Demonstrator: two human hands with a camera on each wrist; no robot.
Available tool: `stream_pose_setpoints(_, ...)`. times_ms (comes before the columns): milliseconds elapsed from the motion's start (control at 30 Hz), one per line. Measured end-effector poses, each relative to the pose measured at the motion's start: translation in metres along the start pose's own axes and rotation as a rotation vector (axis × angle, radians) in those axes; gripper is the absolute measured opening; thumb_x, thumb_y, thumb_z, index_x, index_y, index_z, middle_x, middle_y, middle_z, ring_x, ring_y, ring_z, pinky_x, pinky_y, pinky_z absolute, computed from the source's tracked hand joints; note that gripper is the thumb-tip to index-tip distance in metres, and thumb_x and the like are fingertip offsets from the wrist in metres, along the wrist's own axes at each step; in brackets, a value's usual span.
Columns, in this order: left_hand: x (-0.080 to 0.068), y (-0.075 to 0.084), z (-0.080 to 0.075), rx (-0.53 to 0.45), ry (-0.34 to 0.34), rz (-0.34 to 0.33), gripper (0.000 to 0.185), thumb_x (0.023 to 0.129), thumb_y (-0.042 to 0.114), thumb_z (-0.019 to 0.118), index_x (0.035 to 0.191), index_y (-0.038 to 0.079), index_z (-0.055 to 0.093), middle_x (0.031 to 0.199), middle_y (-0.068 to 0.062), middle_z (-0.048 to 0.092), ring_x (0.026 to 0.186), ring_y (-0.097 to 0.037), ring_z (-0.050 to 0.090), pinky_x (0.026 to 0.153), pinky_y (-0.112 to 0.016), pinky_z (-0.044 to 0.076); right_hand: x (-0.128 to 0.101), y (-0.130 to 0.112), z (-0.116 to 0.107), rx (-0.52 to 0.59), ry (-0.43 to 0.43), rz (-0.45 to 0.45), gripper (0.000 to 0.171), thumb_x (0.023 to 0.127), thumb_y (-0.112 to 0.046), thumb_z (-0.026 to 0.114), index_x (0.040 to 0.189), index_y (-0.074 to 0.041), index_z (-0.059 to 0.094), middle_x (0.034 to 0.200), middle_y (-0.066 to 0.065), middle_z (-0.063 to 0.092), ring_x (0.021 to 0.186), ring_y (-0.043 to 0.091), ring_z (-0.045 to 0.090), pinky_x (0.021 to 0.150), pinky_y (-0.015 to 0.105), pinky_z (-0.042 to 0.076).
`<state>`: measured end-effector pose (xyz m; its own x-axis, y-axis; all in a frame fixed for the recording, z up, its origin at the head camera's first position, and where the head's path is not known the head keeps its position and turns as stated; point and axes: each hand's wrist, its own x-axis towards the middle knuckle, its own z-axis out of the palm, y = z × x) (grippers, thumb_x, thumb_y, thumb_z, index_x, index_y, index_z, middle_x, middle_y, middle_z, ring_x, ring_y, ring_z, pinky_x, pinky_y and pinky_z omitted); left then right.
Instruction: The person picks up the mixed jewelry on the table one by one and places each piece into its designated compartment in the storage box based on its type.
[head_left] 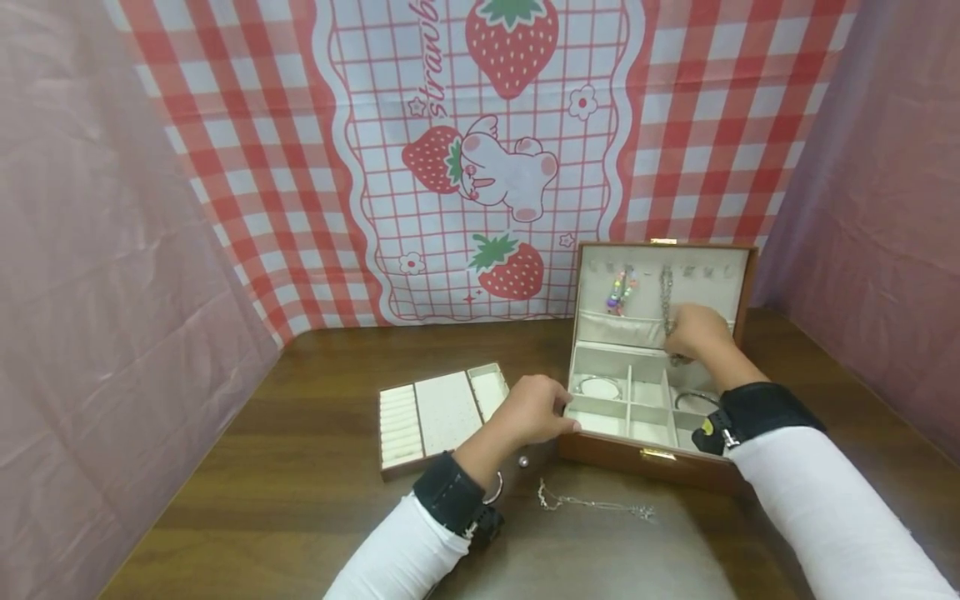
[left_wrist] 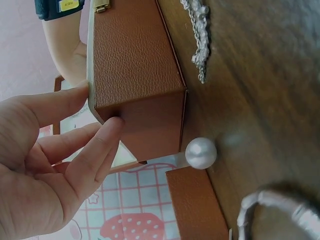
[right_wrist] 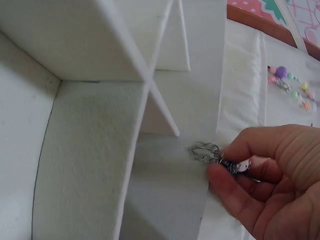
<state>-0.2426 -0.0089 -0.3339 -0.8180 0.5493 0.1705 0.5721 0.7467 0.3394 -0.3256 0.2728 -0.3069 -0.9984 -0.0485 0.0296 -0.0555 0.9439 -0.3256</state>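
Note:
A brown jewelry box (head_left: 615,454) stands with its lid raised, its cream inside split into compartments. My left hand (head_left: 534,408) holds the box's front left corner, with the thumb on the rim and fingers against the side in the left wrist view. Down the lid's lining hangs a silver chain necklace (head_left: 666,287). My right hand (head_left: 699,332) pinches its lower part in front of the lid pocket; in the right wrist view, chain links (right_wrist: 204,152) stick out past the fingertips. Left of it on the lid hangs a colorful beaded piece (head_left: 619,292).
Left of the box lies a tray (head_left: 448,408) with ring rolls. A silver necklace (head_left: 592,502), a pearl-like ball (head_left: 523,461) and a bracelet (left_wrist: 270,200) lie on the table in front. Bangles (head_left: 600,387) sit in two compartments. A checkered strawberry cloth (head_left: 480,167) hangs behind.

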Motion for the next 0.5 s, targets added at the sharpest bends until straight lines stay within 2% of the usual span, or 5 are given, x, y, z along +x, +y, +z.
stream_pose_setpoints(67,0.002,0.001,-0.002,0.006,-0.009,-0.022,0.035,0.076,0.03,0.084,0.101,0.007,0.077,0.085,0.004,0.072,0.077,-0.008,0.061,0.074,-0.018,0.048,-0.002,0.002,-0.002,0.046,0.006,0.008,0.021,0.077,-0.012,0.064,0.057,-0.006,0.061,0.053,0.003,0.061,0.053,0.021,0.057,0.052,0.032,0.042)
stream_pose_setpoints(133,0.005,0.002,-0.005,0.02,-0.041,-0.034,0.031,0.075,0.03,0.085,0.09,0.005,0.077,0.075,0.003,0.068,0.069,-0.008,0.055,0.066,-0.019,0.045,-0.004,0.005,-0.004,0.087,0.025,0.018,0.022,0.078,-0.016,0.066,0.06,-0.005,0.064,0.053,0.002,0.062,0.054,0.021,0.057,0.053,0.032,0.042)
stream_pose_setpoints(233,0.012,0.008,-0.012,0.084,-0.063,-0.033,0.028,0.074,0.032,0.085,0.084,0.007,0.076,0.075,0.005,0.067,0.071,-0.008,0.057,0.065,-0.019,0.045,-0.006,0.007,-0.007,0.132,0.057,0.03,0.023,0.079,-0.02,0.068,0.064,-0.004,0.065,0.053,0.001,0.062,0.057,0.021,0.057,0.054,0.031,0.041)
stream_pose_setpoints(367,0.024,0.018,-0.026,0.16,-0.076,-0.037,0.03,0.075,0.033,0.084,0.098,0.014,0.078,0.096,0.007,0.073,0.092,-0.013,0.066,0.079,-0.022,0.051,-0.007,0.009,-0.013,0.151,0.101,0.03,0.022,0.078,-0.022,0.069,0.064,-0.005,0.067,0.052,-0.001,0.061,0.057,0.02,0.059,0.055,0.031,0.042)
stream_pose_setpoints(500,0.042,0.026,-0.037,0.157,-0.096,-0.019,0.034,0.078,0.035,0.082,0.107,0.016,0.076,0.096,0.007,0.072,0.093,-0.011,0.065,0.082,-0.02,0.05,-0.009,0.01,-0.018,0.156,0.119,0.037,0.023,0.079,-0.023,0.069,0.065,-0.006,0.068,0.052,-0.002,0.061,0.057,0.02,0.06,0.058,0.032,0.043)
